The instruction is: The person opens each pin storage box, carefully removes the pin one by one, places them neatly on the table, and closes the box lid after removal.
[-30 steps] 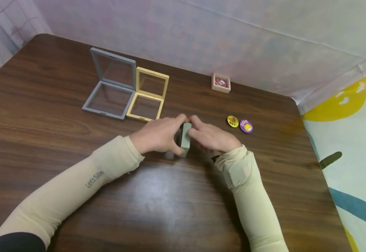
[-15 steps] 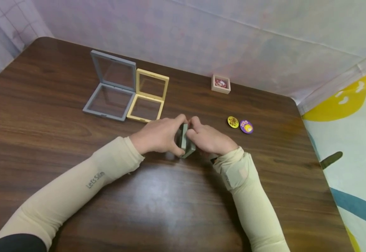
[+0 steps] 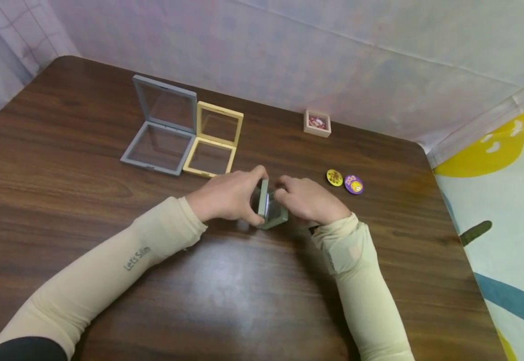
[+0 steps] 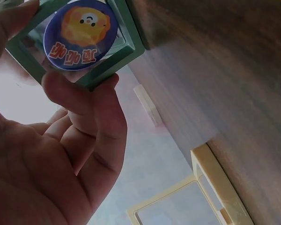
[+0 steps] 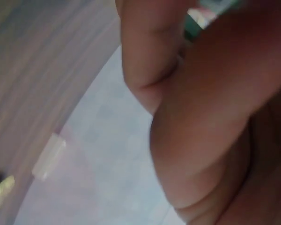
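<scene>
A small green display frame (image 3: 265, 198) stands on edge between my hands in the head view, its two halves spread apart in a narrow V. My left hand (image 3: 227, 195) grips the left half between thumb and fingers. On the other side, my right hand (image 3: 313, 200) pinches the right half (image 3: 279, 216), thumb and index finger at its upper edge. Behind the frame's clear film, the left wrist view shows a round blue-purple badge (image 4: 80, 35) with an orange-yellow character and red-and-white lettering. My right fingers (image 5: 201, 103) hide most of the frame in the right wrist view.
A grey frame (image 3: 151, 169) and a yellow frame (image 3: 198, 173) stand unfolded at the back left of the brown table (image 3: 225, 301). A pale small box frame (image 3: 317, 131) sits by the back edge. Two badges, one yellow (image 3: 334, 177) and one purple (image 3: 354, 184), lie to the right.
The green frame was closed and has come apart into a V. My right hand has moved slightly right with its half, while my left hand has stayed nearly in place.
</scene>
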